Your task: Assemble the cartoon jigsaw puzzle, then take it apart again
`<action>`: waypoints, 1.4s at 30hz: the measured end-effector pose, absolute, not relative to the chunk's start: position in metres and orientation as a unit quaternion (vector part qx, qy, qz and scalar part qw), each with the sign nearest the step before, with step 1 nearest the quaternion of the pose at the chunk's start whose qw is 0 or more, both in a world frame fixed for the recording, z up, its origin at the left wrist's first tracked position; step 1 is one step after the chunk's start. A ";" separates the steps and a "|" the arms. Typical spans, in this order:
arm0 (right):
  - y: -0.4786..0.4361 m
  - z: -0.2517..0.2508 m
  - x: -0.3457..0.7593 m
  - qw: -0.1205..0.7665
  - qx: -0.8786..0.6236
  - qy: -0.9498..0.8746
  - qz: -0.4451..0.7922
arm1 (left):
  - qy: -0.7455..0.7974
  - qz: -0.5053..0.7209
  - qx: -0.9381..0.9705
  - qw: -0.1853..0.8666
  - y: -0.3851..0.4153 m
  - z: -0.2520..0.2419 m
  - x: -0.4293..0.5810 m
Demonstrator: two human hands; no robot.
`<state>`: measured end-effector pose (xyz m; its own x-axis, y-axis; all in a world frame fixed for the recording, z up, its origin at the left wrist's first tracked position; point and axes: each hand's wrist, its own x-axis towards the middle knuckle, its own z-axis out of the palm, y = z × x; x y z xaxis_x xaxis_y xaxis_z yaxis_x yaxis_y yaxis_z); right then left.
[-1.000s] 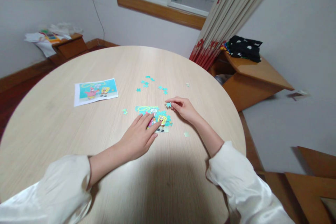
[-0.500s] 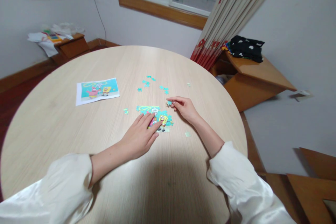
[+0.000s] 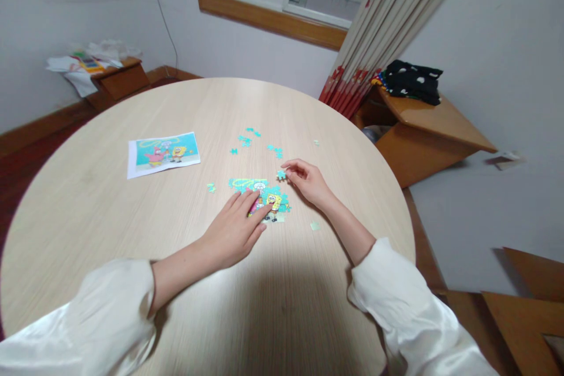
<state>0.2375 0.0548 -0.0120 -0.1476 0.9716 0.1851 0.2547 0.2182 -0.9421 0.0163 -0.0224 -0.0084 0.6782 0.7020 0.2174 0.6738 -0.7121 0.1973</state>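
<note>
Right hand (image 3: 306,182) pinching teal piece (image 3: 281,175), left hand (image 3: 233,223) on joined puzzle (image 3: 275,202)

Your right fingers are drawn in narrow, thumb and index on the right side of the teal piece; can't tell if it's lifted or touching the surface (image 3: 286,311). Your left hand lies flat, fingers a bit spread, gripping nothing, over the lower-left part of the joined puzzle, so that part is hidden.

Doing this well, my read: hold the block down lightly with the left so it doesn't skid. Turn the piece in your fingertips, match tabs to gaps, bring it in level, press from above. Don't shove sideways; the joined edge could buckle. Check the printed picture (image 3: 165,153), off to the left, if unsure which way round it goes.

Where things lie: teal piece at the tips of your right fingers, just beyond the block's upper-right edge, apart from it. Loose teal pieces (image 3: 244,141) farther out past both hands; pale piece (image 3: 314,226) nearer you, right of the block.
</note>
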 end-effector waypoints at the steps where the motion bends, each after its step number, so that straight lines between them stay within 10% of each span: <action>1: 0.055 -0.012 0.238 0.442 -0.479 -0.645 0.398 | 0.376 0.141 0.915 0.050 -0.022 -0.009 0.016; 42: 0.054 -0.016 0.241 0.388 -0.479 -0.723 0.311 | 0.380 0.133 0.915 0.033 -0.023 -0.006 0.016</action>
